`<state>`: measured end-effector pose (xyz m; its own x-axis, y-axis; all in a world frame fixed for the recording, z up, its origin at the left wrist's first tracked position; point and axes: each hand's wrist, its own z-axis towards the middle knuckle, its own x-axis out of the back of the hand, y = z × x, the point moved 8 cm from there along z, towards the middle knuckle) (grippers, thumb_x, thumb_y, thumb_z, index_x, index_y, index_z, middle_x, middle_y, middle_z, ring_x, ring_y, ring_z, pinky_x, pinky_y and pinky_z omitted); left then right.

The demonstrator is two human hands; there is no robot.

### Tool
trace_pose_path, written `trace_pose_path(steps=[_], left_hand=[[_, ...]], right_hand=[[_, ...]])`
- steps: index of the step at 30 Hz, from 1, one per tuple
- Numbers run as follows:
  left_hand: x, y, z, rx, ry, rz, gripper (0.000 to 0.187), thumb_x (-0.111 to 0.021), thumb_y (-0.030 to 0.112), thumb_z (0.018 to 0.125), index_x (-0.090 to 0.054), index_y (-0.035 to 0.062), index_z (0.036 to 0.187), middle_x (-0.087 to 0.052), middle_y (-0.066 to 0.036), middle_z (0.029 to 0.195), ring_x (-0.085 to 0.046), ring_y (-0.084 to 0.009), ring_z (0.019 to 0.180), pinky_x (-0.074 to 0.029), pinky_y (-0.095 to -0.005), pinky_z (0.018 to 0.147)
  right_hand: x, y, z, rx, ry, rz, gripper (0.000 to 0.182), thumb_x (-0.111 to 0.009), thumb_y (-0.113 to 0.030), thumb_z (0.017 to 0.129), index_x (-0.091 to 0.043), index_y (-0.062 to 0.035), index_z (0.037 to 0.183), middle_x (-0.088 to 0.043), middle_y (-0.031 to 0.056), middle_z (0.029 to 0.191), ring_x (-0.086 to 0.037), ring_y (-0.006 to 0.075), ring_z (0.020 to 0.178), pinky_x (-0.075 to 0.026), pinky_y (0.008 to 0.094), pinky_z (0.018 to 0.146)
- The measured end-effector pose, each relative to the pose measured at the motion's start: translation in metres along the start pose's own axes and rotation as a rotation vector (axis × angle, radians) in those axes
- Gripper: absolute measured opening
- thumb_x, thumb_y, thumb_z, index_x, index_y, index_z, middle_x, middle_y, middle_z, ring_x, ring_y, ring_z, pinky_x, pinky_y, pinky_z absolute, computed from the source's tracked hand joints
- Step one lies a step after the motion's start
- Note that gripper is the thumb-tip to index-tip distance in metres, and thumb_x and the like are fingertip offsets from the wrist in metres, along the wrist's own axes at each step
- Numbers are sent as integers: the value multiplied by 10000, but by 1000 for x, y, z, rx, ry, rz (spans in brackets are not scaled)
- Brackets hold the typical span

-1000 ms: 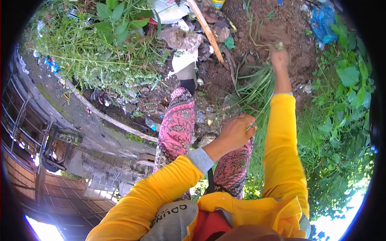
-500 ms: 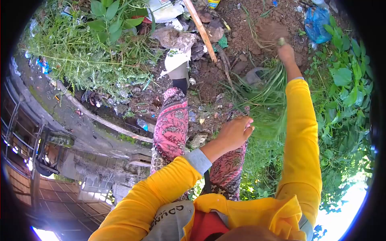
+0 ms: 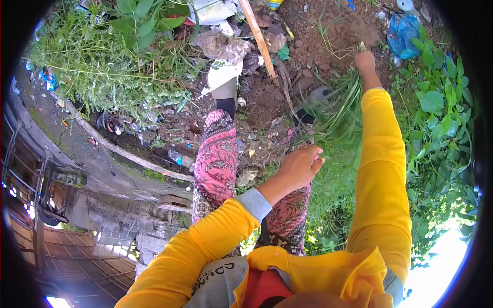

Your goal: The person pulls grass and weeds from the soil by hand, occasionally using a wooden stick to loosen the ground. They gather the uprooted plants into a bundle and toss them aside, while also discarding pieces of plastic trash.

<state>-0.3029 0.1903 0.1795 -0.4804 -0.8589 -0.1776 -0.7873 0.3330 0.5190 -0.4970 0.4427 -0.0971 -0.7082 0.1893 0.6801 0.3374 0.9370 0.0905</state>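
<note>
Long green grass [image 3: 343, 100] hangs in a bunch from my right hand [image 3: 365, 61], which is closed around its pale stem ends at the upper right, over brown soil [image 3: 308, 43]. The blades trail down and left, partly blurred, beside my right foot. My left hand [image 3: 299, 167] is curled above my right knee, its fingers bent in toward the thumb; whether anything is inside cannot be made out. Both arms wear yellow sleeves, and patterned pink trousers [image 3: 218, 154] cover my legs.
A wooden stick [image 3: 259, 41] and a dark branch [image 3: 288, 90] lie ahead. Blue plastic [image 3: 403, 36] is at the upper right, white scraps [image 3: 224, 74] near my left foot. Weeds [image 3: 118, 77] grow on the left, leafy plants [image 3: 431, 101] on the right. A long pole [image 3: 123, 150] borders a paved path.
The grass bunch has swung, uncovering part of my right foot. My right hand, still holding it, has shifted slightly upward. My left hand has barely moved.
</note>
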Motion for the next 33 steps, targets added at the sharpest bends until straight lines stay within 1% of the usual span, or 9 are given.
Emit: trace_pose_path(steps=[4,8,12,13,17,21,25,28,33], left_hand=[[1,-1,4,-6,16,9,290,-496,214,810,-515,9,1014,-595,-147,904,-585,-283,805,-457,-369,713],[0,-4,3,31,9,-18,296,-499,233,801,-515,38,1022,-592,-128,907,-574,-282,827,-450,-384,723],[-1,-1,6,2,18,-1,303,-507,203,807,-513,-10,1023,-596,-157,900,-594,-263,771,-462,-349,689],[-2,-3,7,3,31,-32,310,-514,205,803,-513,-13,1024,-598,-159,893,-596,-260,760,-461,-345,688],[-5,-6,10,20,24,-21,309,-516,205,803,-514,-11,1024,-602,-161,892,-599,-256,764,-462,-340,692],[-9,-2,12,15,24,2,296,-518,210,808,-524,-4,1012,-607,-158,883,-600,-260,785,-463,-340,699],[-18,-10,19,12,17,42,288,-533,229,802,-538,18,997,-610,-146,854,-596,-259,770,-462,-337,692],[-43,-19,19,31,-178,196,271,-535,254,800,-563,30,951,-611,-137,825,-594,-256,765,-459,-337,682],[-62,-34,14,-6,-407,347,248,-527,267,801,-574,38,886,-610,-122,784,-585,-249,730,-443,-339,654]], right_hand=[[-4,-42,-13,411,70,-179,347,-506,-296,766,-605,26,845,-587,229,890,-563,366,861,-447,422,765],[19,-34,-32,137,-55,155,405,-544,-350,755,-594,50,799,-585,249,842,-557,390,858,-441,418,749],[-18,-11,-43,-79,-570,889,269,-564,-270,800,-530,-70,623,-531,48,589,-496,159,513,-368,286,479],[-5,-18,-62,-115,-563,1086,216,-536,-211,828,-479,-119,641,-422,-39,553,-346,60,465,-258,212,437],[21,-17,-95,-18,-762,1430,198,-545,-218,822,-491,-103,670,-425,-31,562,-367,66,475,-284,215,442],[28,27,-78,-60,-190,656,294,-605,-311,767,-562,-25,718,-532,55,646,-477,153,562,-404,300,538],[43,-24,-139,142,-210,405,428,-603,-398,726,-609,19,820,-609,188,778,-585,268,733,-447,366,673],[29,-25,-188,320,-61,240,611,-568,-376,745,-391,48,1147,-565,276,898,-569,378,819,-449,414,753],[53,136,-297,10,-408,274,394,-546,-222,786,-469,-151,1166,-616,148,816,-591,296,708,-482,382,638]])
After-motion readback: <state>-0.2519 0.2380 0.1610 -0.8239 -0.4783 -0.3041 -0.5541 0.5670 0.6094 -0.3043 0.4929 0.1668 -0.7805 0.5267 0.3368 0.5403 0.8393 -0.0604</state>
